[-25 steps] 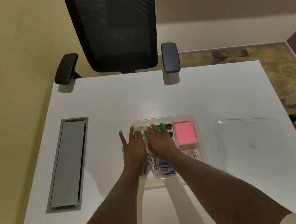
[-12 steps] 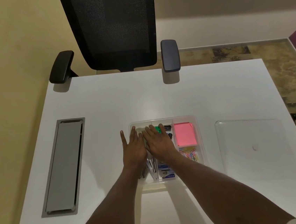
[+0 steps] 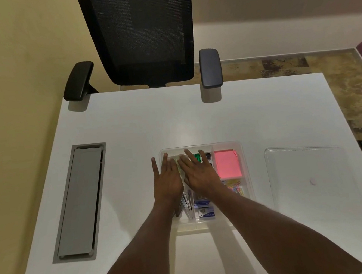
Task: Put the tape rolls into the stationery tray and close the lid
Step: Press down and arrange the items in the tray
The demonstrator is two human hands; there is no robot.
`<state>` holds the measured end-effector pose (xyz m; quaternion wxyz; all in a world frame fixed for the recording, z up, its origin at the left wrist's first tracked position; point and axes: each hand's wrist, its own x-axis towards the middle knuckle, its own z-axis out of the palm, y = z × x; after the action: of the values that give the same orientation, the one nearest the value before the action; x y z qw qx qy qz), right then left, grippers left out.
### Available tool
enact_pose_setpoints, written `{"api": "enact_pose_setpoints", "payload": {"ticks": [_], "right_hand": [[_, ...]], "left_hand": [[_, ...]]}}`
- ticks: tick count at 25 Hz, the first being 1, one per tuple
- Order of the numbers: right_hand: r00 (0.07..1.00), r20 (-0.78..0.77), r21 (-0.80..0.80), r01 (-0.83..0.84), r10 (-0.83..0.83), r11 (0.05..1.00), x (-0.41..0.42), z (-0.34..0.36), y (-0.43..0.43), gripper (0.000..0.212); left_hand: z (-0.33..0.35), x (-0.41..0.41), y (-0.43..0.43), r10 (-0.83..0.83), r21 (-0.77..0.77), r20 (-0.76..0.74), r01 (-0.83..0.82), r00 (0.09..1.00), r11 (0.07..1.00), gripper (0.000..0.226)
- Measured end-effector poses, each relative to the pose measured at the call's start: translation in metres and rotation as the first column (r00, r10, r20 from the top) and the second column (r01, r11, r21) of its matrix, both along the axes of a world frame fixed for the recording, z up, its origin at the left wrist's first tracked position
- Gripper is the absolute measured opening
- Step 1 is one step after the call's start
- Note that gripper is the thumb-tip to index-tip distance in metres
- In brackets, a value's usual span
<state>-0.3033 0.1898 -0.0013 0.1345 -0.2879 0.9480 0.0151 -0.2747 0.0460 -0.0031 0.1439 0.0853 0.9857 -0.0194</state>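
Both hands flat over the tray

The left hand [image 3: 167, 183] and right hand [image 3: 198, 175] lie palm-down, fingers spread, grasping nothing, over the far-left part of the clear tray [image 3: 247, 174] mid-tabletop. Tape rolls are hidden beneath them. The lid [image 3: 309, 177] lies apart, toward the tabletop's right edge.

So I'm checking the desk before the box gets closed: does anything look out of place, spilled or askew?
Nothing is spilled or damaged. The one thing out of place is the clear plastic lid, which lies flat on the white table to the right, apart from the clear compartmented stationery tray. Both hands, left and right, lie flat over the tray.
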Motion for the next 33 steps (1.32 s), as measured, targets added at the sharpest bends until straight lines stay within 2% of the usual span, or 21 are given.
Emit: {"api": "enact_pose_setpoints", "payload": {"ticks": [6,10,16,19,21,23,27,30,33], "right_hand": [[1.000,0.007,0.015,-0.006,0.006,1.000,-0.003,-0.002,0.001,0.059],[1.000,-0.003,0.007,-0.002,0.002,1.000,-0.003,-0.002,-0.002,0.059],[1.000,-0.004,-0.001,-0.006,0.006,1.000,0.001,0.001,0.000,0.056],[0.996,-0.035,-0.072,0.075,-0.077,0.995,0.006,0.007,0.003,0.046],[0.997,-0.038,-0.072,0.065,-0.068,0.995,0.014,0.006,0.005,0.037],[0.998,-0.046,-0.075,0.039,-0.042,0.996,0.022,0.003,0.006,0.033],[0.997,-0.050,-0.077,0.060,-0.064,0.995,0.035,0.002,0.003,0.038],[0.996,-0.002,-0.089,0.092,-0.093,0.992,0.039,0.000,-0.001,0.043],[0.996,0.024,-0.089,0.092,-0.090,0.992,0.043,-0.003,0.001,0.045]], "left_hand": [[0.000,0.000,0.002,0.027,0.007,0.011,-0.027,1.000,1.000,0.065],[0.001,-0.002,0.007,0.059,0.069,0.041,-0.062,0.997,0.996,0.079],[-0.002,0.003,-0.001,0.023,0.087,-0.009,-0.022,1.000,0.996,0.072],[-0.003,0.012,-0.008,0.042,0.098,-0.145,-0.028,0.989,0.995,0.050],[-0.008,0.019,-0.014,0.060,0.081,-0.221,-0.043,0.973,0.996,0.031],[-0.012,0.025,-0.018,0.074,0.078,-0.247,-0.056,0.966,0.995,0.026],[-0.015,0.026,-0.012,0.144,0.072,-0.230,-0.131,0.962,0.989,0.034],[-0.014,0.028,-0.004,0.200,0.109,-0.164,-0.184,0.966,0.977,0.049],[-0.012,0.034,0.000,0.239,0.082,-0.118,-0.230,0.964,0.970,0.056]]}}
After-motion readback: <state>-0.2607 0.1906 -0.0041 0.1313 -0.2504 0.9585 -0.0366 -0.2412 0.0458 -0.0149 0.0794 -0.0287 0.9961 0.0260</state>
